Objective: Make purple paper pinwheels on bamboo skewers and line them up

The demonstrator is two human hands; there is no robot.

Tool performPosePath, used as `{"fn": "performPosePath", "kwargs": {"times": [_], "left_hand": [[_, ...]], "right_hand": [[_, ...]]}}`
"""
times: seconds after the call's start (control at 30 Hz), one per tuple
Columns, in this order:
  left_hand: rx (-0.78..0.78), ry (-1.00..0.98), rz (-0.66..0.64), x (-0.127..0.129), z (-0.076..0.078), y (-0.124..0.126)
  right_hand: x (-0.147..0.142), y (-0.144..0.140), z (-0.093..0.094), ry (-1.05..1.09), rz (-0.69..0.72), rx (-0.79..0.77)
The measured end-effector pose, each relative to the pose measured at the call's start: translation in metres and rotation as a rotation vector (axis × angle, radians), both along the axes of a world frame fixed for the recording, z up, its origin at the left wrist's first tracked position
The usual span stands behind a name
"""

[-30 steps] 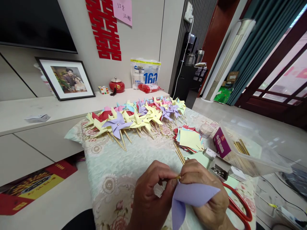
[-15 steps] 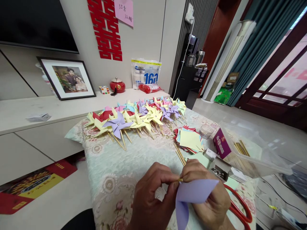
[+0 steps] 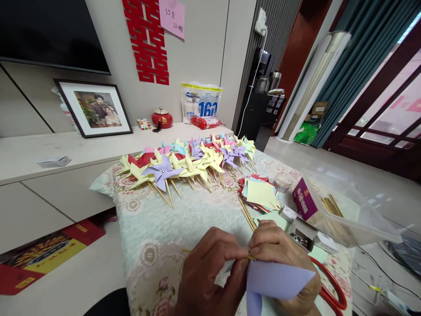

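While pressed together low in the frame, left hand (image 3: 210,274) and right hand (image 3: 283,263) meet fingertip to fingertip over the near edge of the counter (image 3: 184,215). Left: clenched, thumb and forefinger pinching a thin stick (image 3: 197,252) whose far end pokes out leftward over the floral cloth. Right: grasping folded lilac paper (image 3: 274,281), fingers curled over its top edge, thumb tip against the left thumb at a small yellowish point where stick and paper meet. Paper held just above the cloth, below and right of the joined fingertips, its lower corner running off the bottom of the frame. Just beyond the right hand: 1 small bundle of bare sticks (image 3: 246,214) lying on the cloth, then a fanned stack of coloured squares (image 3: 261,193), yellow on top. Right of those: a round clear tub (image 3: 283,180), a purple box (image 3: 304,202), an open little box of pins (image 3: 300,239) and a clear plastic bin (image 3: 348,210) with more sticks inside. Red scissors (image 3: 332,285) partly hidden under the right wrist. Across the far end of the counter: a row of finished pinwheels (image 3: 187,160), yellow, purple, red and blue, sticks pointing toward the near side. Behind, on a low shelf: a framed photo (image 3: 94,107) and a red jar (image 3: 162,118).
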State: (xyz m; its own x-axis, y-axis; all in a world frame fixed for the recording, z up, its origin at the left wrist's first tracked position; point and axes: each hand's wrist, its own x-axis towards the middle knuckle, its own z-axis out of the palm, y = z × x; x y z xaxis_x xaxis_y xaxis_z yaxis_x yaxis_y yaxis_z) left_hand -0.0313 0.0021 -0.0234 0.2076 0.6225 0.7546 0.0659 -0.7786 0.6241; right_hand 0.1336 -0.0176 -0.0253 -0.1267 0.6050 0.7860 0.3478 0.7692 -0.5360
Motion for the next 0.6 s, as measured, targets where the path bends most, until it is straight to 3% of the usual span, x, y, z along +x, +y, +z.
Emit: {"fn": "performPosePath", "kwargs": {"times": [0.27, 0.6], "left_hand": [[-0.001, -0.012, -0.035, 0.000, 0.001, -0.002], [-0.049, 0.013, -0.146, 0.002, -0.012, 0.000]], "right_hand": [[0.004, -0.002, 0.003, -0.075, -0.030, 0.030], [0.009, -0.001, -0.002, -0.100, -0.027, -0.029]]}}
